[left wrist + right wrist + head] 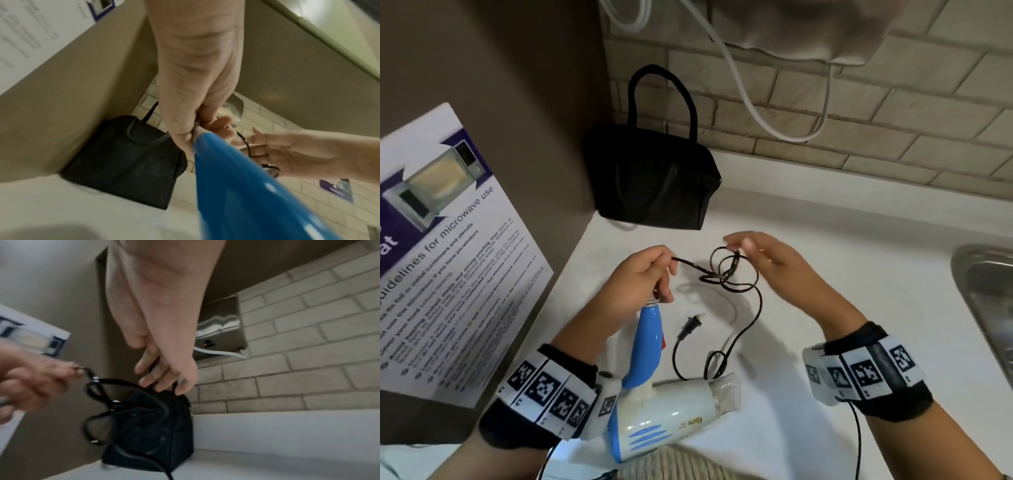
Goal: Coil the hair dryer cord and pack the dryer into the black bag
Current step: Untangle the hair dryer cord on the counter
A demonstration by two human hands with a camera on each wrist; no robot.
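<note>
Two hands worked above the white counter (842, 260), both wearing wrist bands with black-and-white markers. Left hand (643, 274) was curled round the end of the blue handle where the cord leaves it, pinching the cord (751, 318) near its root; the left wrist view confirmed thumb and fingers closed on that joint. The hair dryer (671, 411) hung tilted from that grip, white body low near the person's torso, nozzle pointing right. Whether the body touched the counter, cannot tell.

Right hand (767, 257) had fingers mostly straight and spread, fingertips (148, 379) hooked through a few loose loops of cord; no firm grip was visible, and the loops were blurred in the right wrist view. Only the head view showed the rest: slack cord trailing down to the counter, curling once, ending at the plug (690, 327) lying just right of the handle.

Black bag (654, 178) stood in the back corner against the brown wall and tiled backsplash, handles up, well apart from the dryer; its top looked closed in the head view.

Head view alone showed a microwave-use poster (448, 246) on the left wall and a steel sink edge (983, 291) at right. Right wrist view alone showed a steel wall-mounted unit (222, 331) with a red light and a white cable beneath it.
</note>
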